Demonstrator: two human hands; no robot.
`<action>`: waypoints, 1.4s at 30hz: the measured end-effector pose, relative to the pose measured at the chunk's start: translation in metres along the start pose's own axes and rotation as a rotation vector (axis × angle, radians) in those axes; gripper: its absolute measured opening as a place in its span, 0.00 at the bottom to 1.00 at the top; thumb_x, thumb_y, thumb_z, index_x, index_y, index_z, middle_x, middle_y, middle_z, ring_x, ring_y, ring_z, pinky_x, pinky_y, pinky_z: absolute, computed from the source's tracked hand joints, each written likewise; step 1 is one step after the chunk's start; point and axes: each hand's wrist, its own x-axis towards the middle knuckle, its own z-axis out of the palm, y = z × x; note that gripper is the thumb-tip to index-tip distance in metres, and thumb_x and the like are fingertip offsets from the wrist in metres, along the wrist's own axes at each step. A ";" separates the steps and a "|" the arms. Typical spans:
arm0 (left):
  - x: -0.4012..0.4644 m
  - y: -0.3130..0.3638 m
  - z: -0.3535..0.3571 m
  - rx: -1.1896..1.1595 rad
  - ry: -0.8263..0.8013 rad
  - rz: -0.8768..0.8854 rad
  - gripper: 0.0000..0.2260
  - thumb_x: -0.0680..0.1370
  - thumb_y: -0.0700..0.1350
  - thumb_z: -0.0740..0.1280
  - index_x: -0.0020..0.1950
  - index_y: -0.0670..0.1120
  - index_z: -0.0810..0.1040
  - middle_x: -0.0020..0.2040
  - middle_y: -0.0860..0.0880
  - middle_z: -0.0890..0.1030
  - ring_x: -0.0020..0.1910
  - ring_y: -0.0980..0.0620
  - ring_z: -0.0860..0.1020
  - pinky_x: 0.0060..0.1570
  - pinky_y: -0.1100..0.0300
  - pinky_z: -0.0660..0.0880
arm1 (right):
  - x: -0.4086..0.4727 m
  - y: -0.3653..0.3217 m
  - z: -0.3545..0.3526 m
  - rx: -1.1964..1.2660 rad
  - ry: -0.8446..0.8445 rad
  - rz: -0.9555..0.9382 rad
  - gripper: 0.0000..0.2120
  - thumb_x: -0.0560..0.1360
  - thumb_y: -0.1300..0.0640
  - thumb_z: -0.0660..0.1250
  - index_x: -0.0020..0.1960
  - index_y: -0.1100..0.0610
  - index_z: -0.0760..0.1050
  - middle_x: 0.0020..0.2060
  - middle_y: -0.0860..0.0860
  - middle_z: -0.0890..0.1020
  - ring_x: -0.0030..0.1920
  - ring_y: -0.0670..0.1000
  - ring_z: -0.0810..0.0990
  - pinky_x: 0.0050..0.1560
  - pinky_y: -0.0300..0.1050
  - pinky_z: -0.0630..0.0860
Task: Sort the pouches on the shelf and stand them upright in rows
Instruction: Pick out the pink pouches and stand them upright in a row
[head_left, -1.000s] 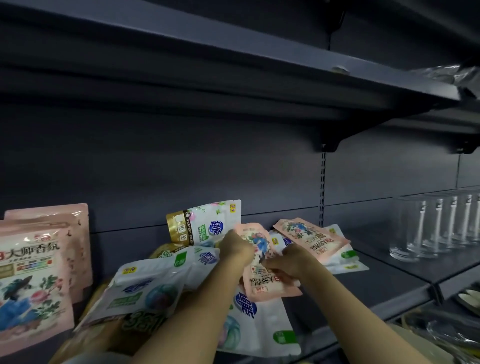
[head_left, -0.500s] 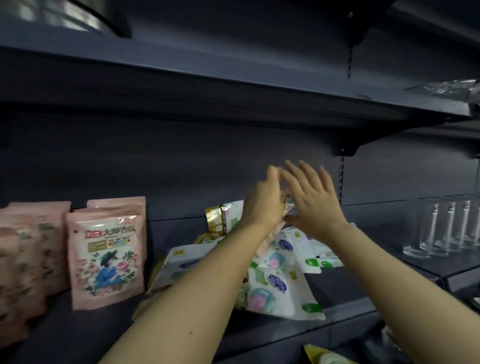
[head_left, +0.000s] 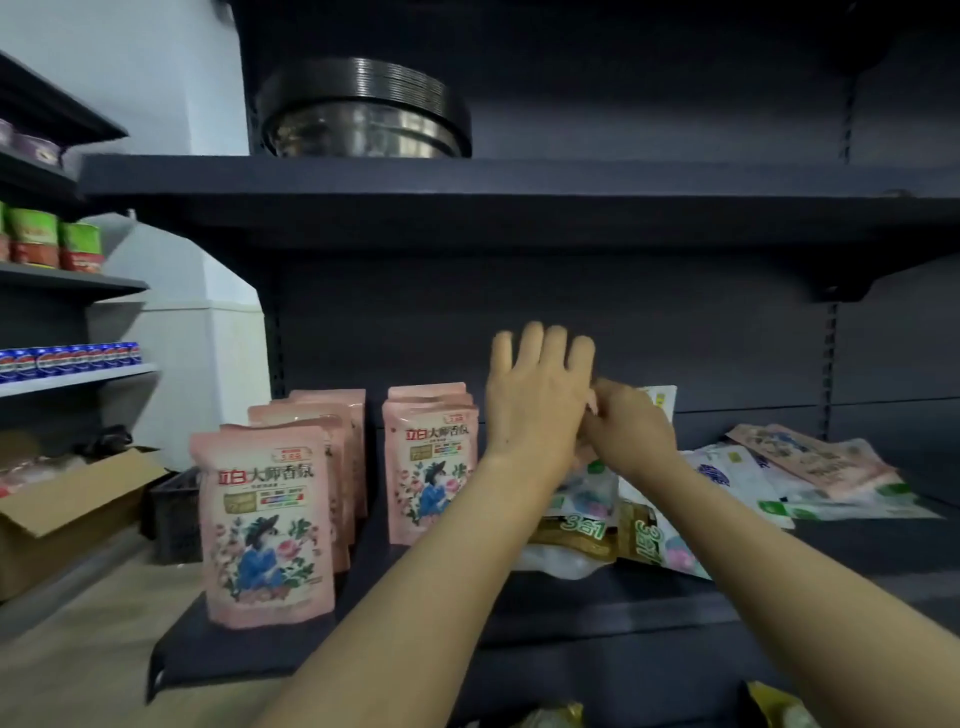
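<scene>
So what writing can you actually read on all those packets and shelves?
"立白 大师香氛": front pink pouch, left row.
"立白 大师香氛": front pink pouch, second row.
"3合1": gold pouch in the unsorted heap.
Small print on the pouches, blue cans, green packets: too blurred.

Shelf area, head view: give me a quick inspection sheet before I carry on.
Surface: dark shelf, bare at front centre.
Job's things: pink pouches upright in two rows on the left; mixed pile of pouches lying flat on the right.
Clutter: cardboard box on the floor, left.
Hands: left hand raised, fingers straight; right hand curled, what it holds is hidden.
Cables: nothing seen.
Surroundings: stacked round pans on the shelf above; stocked side shelves on the left.
</scene>
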 end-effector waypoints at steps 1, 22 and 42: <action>-0.011 -0.010 -0.001 0.007 -0.001 -0.032 0.14 0.63 0.45 0.70 0.49 0.47 0.78 0.46 0.48 0.82 0.48 0.46 0.80 0.51 0.53 0.63 | -0.004 -0.006 0.007 0.093 -0.054 0.024 0.09 0.76 0.52 0.62 0.45 0.58 0.72 0.44 0.56 0.80 0.49 0.59 0.78 0.44 0.48 0.69; -0.093 -0.054 0.006 -1.042 -0.395 -1.205 0.15 0.81 0.48 0.57 0.65 0.43 0.68 0.59 0.47 0.77 0.50 0.50 0.77 0.47 0.56 0.75 | -0.053 -0.021 0.061 0.808 -0.570 0.349 0.10 0.71 0.58 0.73 0.51 0.57 0.78 0.45 0.54 0.86 0.44 0.52 0.85 0.44 0.44 0.80; -0.145 -0.069 0.044 -0.831 -0.274 -1.171 0.25 0.78 0.41 0.62 0.74 0.40 0.58 0.68 0.41 0.71 0.65 0.44 0.73 0.56 0.56 0.73 | -0.040 -0.048 0.126 0.426 -0.426 0.153 0.26 0.66 0.59 0.76 0.53 0.57 0.60 0.58 0.57 0.77 0.58 0.57 0.78 0.57 0.54 0.78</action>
